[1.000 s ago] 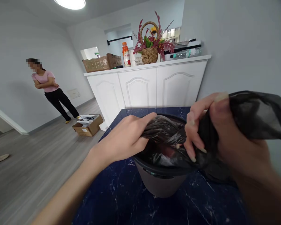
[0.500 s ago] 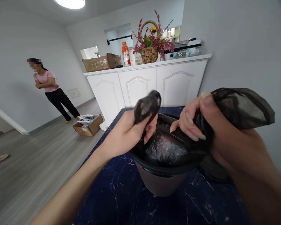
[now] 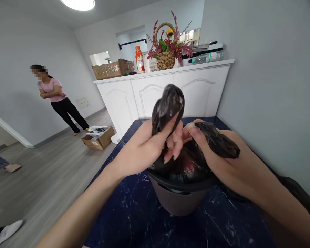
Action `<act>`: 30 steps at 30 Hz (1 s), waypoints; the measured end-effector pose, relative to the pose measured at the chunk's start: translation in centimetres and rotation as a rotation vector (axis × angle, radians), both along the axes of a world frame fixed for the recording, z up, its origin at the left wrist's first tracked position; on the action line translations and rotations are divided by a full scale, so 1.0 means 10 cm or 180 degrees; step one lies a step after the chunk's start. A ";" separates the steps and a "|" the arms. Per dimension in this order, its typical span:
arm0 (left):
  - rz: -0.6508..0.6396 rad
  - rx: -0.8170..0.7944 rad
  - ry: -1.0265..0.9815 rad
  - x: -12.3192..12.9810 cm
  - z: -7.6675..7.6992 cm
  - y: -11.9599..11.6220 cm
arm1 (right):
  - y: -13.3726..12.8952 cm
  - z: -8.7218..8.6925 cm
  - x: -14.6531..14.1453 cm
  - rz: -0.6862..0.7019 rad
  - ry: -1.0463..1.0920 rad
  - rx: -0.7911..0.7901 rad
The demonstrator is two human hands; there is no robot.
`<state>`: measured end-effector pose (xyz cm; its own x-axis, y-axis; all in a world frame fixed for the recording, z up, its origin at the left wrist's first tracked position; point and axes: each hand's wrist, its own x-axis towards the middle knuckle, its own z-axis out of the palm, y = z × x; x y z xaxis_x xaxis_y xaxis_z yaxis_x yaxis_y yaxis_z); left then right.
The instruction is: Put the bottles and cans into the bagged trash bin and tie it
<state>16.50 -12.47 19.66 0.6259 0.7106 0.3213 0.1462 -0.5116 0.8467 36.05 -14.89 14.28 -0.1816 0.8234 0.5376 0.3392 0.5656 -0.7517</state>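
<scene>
A black plastic garbage bag (image 3: 193, 165) fills a dark trash can (image 3: 179, 199), which stands on a blue marbled tabletop (image 3: 134, 213). My left hand (image 3: 155, 144) is closed around one gathered end of the bag, and a loop of plastic sticks up above the thumb. Close by on the right, my right hand (image 3: 209, 141) pinches another gathered end, whose tail hangs over the back of the hand. Both hands are just above the can's rim, with a small gap between them. The bag's contents are hidden; a reddish patch shows through the plastic.
Behind the table stands a white cabinet (image 3: 157, 93) bearing a flower basket (image 3: 165, 60), an orange-capped bottle (image 3: 139, 60) and a clear bottle (image 3: 208, 57). An open cardboard box (image 3: 99, 139) sits on the floor. A person (image 3: 54, 93) leans at the left wall; other people's feet show at the left edge.
My right hand has moved left and inward, bringing its bag end close to my left hand. The plastic in my left hand stands higher. More of other people's feet appear at the left.
</scene>
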 end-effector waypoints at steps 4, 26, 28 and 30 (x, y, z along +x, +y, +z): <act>-0.0017 0.0238 0.0191 -0.04 -0.06 0.03 | 0.01 -0.02 0.02 -0.0125 -0.0211 -0.0137; -0.0033 0.0873 -0.0125 0.13 -0.05 -0.01 | -0.08 0.05 0.03 0.0136 0.0003 -0.0234; -0.0027 0.0802 -0.0175 0.14 -0.06 0.00 | -0.09 0.06 0.01 0.0077 -0.0086 -0.0221; 0.0125 0.0746 -0.0303 0.14 -0.08 0.00 | -0.09 0.07 -0.01 -0.0016 -0.0204 -0.0198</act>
